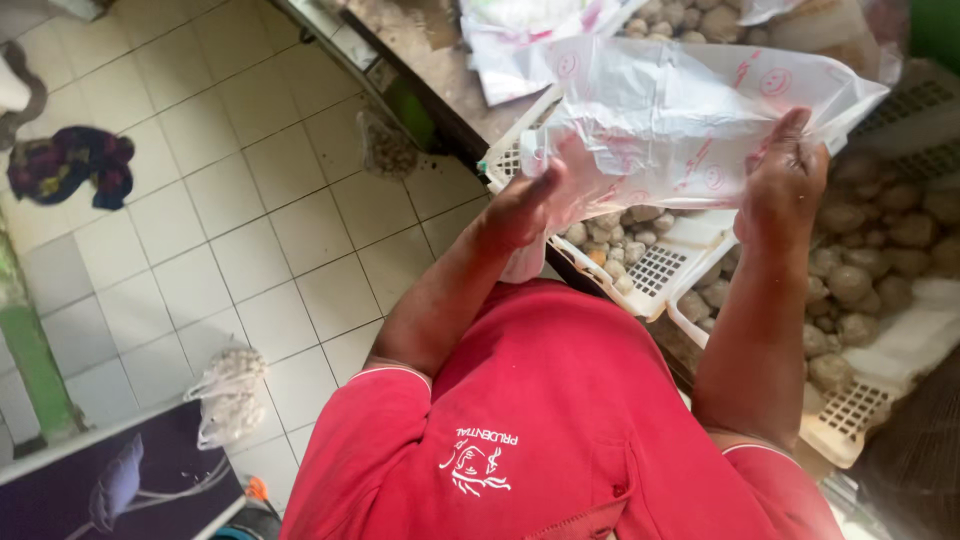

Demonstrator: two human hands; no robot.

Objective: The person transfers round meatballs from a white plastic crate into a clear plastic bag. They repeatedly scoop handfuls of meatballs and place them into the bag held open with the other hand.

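Head view looks straight down my red shirt [560,440] to both my hands, raised over white plastic crates [660,270] of small brownish round lumps [850,285]; whether they are potatoes or some other root I cannot tell. My left hand [525,205] is closed on the near left edge of a thin white plastic bag [670,120] with red markings, and its fingertips are hidden inside the folds. My right hand [785,185] pinches the bag's right side, fingers pointing up and away, so I see only its back and cannot make out how much film it holds. The bag hangs spread between the two hands, just above the nearest crate, and covers most of what lies in it. More white bags [520,40] lie on the counter beyond, cut off by the top edge. On the tiled floor [250,200] to my left sit a filled net sack [230,395] and a dark rag [75,165], both blurred. The right corner is dark and unreadable.
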